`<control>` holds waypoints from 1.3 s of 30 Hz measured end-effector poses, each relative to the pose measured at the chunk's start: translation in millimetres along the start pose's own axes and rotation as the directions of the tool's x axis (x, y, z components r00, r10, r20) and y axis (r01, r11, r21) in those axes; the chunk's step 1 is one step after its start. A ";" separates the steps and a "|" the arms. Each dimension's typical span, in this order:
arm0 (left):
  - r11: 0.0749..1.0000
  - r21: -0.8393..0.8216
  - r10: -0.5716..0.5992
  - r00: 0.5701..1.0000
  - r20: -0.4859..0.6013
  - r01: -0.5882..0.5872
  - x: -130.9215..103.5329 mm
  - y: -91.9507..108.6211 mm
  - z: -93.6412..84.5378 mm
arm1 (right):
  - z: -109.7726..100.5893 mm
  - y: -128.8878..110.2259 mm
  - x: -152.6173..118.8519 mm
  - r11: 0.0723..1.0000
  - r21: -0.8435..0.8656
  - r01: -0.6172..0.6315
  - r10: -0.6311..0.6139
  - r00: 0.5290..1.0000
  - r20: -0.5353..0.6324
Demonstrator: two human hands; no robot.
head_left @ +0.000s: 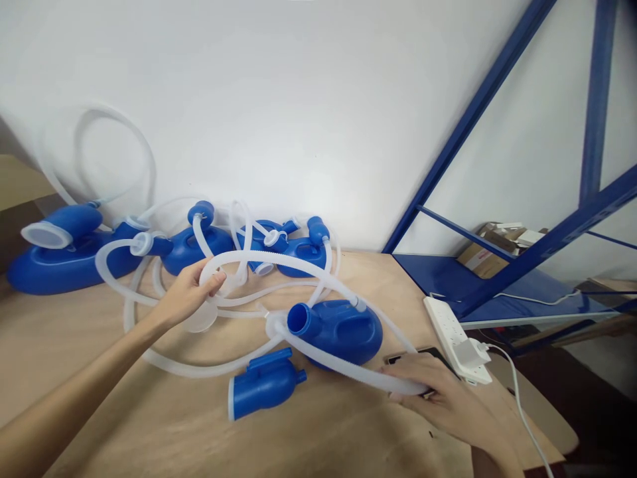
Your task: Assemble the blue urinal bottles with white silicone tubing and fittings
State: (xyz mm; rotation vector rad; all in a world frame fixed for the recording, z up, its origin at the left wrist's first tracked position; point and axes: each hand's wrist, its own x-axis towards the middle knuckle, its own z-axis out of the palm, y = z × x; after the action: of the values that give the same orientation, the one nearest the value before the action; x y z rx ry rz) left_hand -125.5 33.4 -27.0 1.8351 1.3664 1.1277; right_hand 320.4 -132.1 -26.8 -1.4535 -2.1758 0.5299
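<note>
The white hose is in the middle of the frame, raised in a low arch over the table. It looks soft and half-transparent, with fine ribs along its length, and its right end has a narrow ring just at the blue bottle. The left hand, left of centre, is closed around the bend of this hose, thumb on top. The right hand, at the lower right, has its fingers curled around a lower stretch of similar ribbed hose. I cannot tell if both stretches are one piece.

The blue bottle lies right of centre, its round mouth open and facing left. Below and left of it lies a blue cup-shaped part with a pale rim and a small spout. A translucent round cap is just under the left hand. More blue bottles with looped hoses stand along the white wall, from the far left to the centre. At the right are a white power strip and a blue rack bearing a cardboard box.
</note>
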 end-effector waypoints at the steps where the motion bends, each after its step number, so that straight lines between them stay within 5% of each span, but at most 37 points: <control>1: 1.000 0.007 0.009 1.000 -0.007 -0.009 -0.1 -2.4 0.5 | 3.7 -4.1 0.6 0.999 -0.016 0.052 -0.052 0.999 0.000; 7: 0.995 0.080 -0.052 0.997 -0.058 0.056 0.5 -7.8 4.4 | 14.3 -17.4 8.5 0.931 -0.054 0.360 -0.364 0.919 -0.149; 14: 0.957 0.215 -0.183 0.980 -0.081 0.196 2.6 -2.5 12.4 | 16.7 -25.6 22.2 0.899 -0.101 0.425 -0.437 0.872 -0.220; 20: 0.940 0.247 -0.216 0.971 -0.099 0.235 5.4 -6.1 11.7 | 21.8 -36.7 32.9 0.751 -0.421 0.509 -0.639 0.720 -0.271; 22: 0.938 0.246 -0.222 0.969 -0.110 0.243 5.9 -9.3 9.1 | 23.4 -41.0 37.3 0.704 -0.487 0.518 -0.670 0.711 -0.213; 26: 0.931 0.259 -0.237 0.965 -0.109 0.258 4.9 -15.0 4.5 | 26.2 -47.4 42.4 0.700 -0.474 0.534 -0.654 0.746 -0.124; 29: 0.921 0.285 -0.249 0.964 -0.093 0.265 3.3 -16.6 2.7 | 27.2 -43.5 41.6 0.731 -0.374 0.571 -0.659 0.734 -0.167; 34: 0.905 0.311 -0.268 0.957 -0.108 0.289 2.9 -14.6 1.8 | 32.2 -15.0 37.9 0.825 -0.095 0.558 -0.534 0.713 -0.455; 39: 0.893 0.333 -0.278 0.953 -0.119 0.302 4.3 -14.6 0.2 | 35.7 16.9 46.0 0.887 0.209 0.411 -0.120 0.643 -0.756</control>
State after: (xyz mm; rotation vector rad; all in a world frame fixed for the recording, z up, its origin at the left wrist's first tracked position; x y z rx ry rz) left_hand -131.5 41.9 -38.0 1.7543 1.9089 0.8374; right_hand 297.3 -85.2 -57.6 -0.8744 -1.4886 0.1665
